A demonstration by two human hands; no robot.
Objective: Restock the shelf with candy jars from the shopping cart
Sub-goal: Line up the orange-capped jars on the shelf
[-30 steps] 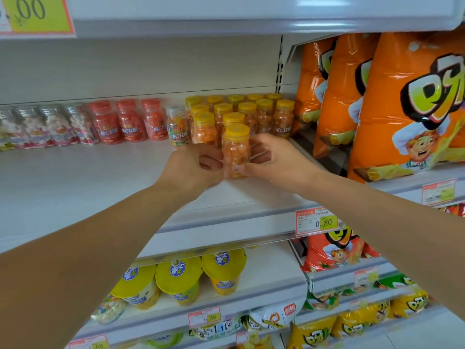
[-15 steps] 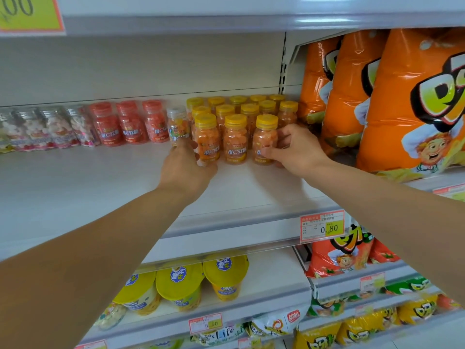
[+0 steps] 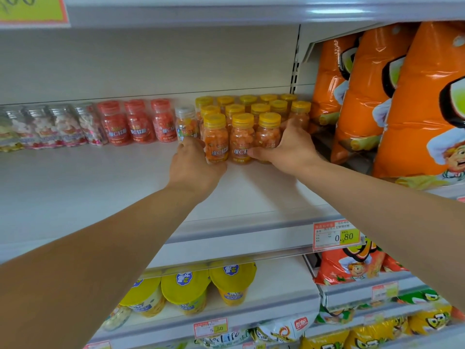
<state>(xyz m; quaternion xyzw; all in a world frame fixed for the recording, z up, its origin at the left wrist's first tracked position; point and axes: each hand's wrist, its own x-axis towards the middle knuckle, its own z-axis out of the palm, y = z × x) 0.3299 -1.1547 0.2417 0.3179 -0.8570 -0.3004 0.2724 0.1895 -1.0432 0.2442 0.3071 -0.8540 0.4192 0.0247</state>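
Note:
Three orange candy jars with yellow lids stand in a front row on the white shelf (image 3: 100, 187), ahead of several more of the same kind (image 3: 259, 107). My left hand (image 3: 193, 167) curls round the left side of the left front jar (image 3: 216, 137). My right hand (image 3: 289, 149) wraps the right front jar (image 3: 269, 132) from the right, its thumb lying across the foot of the middle jar (image 3: 240, 139). The shopping cart is out of view.
To the left stand a clear-lidded jar (image 3: 186, 122), three red-lidded jars (image 3: 138, 122) and several jars of pale candy (image 3: 50, 127). Tall orange snack bags (image 3: 377, 96) fill the right. A price tag (image 3: 337, 235) hangs on the shelf edge above yellow-lidded cups (image 3: 186, 288).
A second ago both hands held one jar near the shelf front. That jar now stands in the front row, and my hands have moved apart onto the row's two outer jars.

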